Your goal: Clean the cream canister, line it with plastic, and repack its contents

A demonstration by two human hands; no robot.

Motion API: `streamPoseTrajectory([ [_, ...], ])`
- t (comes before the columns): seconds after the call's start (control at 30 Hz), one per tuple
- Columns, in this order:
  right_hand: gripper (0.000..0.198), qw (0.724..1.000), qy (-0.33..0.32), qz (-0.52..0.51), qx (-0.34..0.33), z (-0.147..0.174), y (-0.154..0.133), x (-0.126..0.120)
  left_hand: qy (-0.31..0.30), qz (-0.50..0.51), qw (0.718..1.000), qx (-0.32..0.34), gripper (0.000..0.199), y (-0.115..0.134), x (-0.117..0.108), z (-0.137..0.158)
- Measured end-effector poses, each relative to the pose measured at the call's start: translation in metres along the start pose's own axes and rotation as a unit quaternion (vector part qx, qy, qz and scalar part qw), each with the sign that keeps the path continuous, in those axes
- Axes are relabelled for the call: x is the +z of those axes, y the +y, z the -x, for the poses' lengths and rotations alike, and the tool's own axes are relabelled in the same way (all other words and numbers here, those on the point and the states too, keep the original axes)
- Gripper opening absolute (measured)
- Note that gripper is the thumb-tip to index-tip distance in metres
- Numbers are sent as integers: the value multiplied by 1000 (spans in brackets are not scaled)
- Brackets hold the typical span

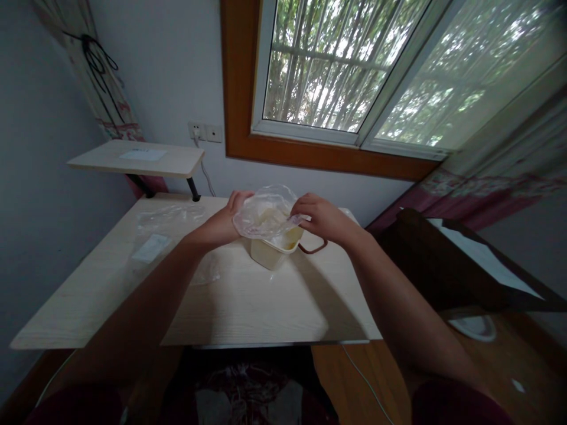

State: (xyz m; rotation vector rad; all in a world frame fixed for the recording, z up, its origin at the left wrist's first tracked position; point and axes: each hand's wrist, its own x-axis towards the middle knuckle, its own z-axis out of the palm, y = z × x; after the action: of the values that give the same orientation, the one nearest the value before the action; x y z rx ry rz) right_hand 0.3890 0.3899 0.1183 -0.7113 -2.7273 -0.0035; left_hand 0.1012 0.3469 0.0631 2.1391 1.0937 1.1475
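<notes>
On the table a pale cream, box-shaped container stands with its near side showing. Something white and yellowish shows inside it. A clear, crinkled plastic cover with a gathered rim lies tilted over its top, baring the near right part of the opening. At the cover's left edge, my left hand is closed on it, with some fingertips hidden behind the plastic. My right hand pinches the cover's right edge. Below the right hand, a reddish-brown loop like a handle juts out beside the container.
Clear plastic packaging with a white label lies on the wooden table at left. A small raised shelf with a paper stands behind it. Dark furniture is at right, and a window is ahead.
</notes>
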Motion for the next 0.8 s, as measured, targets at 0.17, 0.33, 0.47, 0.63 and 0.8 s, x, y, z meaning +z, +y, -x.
streamPoseTrajectory([
  [0.17, 22, 999, 50, 0, 0, 22, -15, -11, -47, -171, 976, 123, 47, 30, -23, 9],
  [0.33, 24, 999, 34, 23, -12, 47, -38, -14, -170, -246, 939, 172, 25, 36, -37, 20],
  [0.47, 23, 998, -22, 51, -20, 71, -48, 2, -172, -276, 934, 150, 22, 13, -41, 26],
  [0.63, 33, 994, -23, 98, 53, 91, -43, 31, -211, -353, 903, 127, 28, -5, -27, 31],
  [0.8, 42, 973, 92, 86, 193, 83, -36, 43, -169, -324, 928, 75, 41, -4, -9, 28],
])
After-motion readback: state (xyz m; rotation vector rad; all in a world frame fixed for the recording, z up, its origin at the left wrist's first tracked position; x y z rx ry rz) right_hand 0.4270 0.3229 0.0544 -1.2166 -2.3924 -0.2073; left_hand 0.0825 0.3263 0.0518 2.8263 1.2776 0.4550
